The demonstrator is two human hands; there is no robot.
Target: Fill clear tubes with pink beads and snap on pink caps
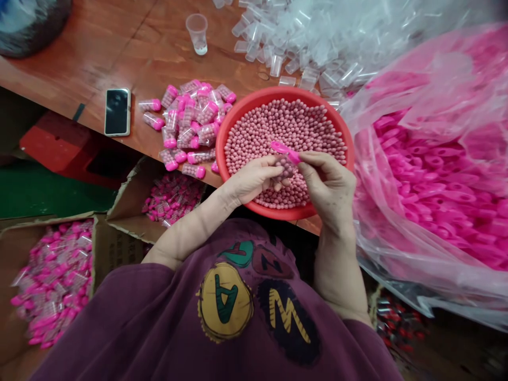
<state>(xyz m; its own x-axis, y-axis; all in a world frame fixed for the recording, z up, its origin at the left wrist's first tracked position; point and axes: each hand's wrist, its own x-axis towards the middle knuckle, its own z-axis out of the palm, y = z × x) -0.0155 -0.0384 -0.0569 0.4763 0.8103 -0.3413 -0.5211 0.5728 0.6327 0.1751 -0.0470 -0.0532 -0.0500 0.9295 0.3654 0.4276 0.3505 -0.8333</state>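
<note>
From my remote seat: one clear tube (287,165) (beads (284,172) inside) over one red basin (278,212), left hand (256,179) fingers curled round it; right hand (330,185) pinches one pink cap (282,148).

Your left hand (260,177) holds a clear tube of beads (284,169) over the red basin (286,213), itself filled with pink beads (273,120); your right hand (331,182) pinches a pink piece (281,147) beside it. Left: capped tubes (190,114), then a phone (117,112). Far: loose clear tubes (317,42). Right: a plastic bag (432,79) of pink pieces.
</note>
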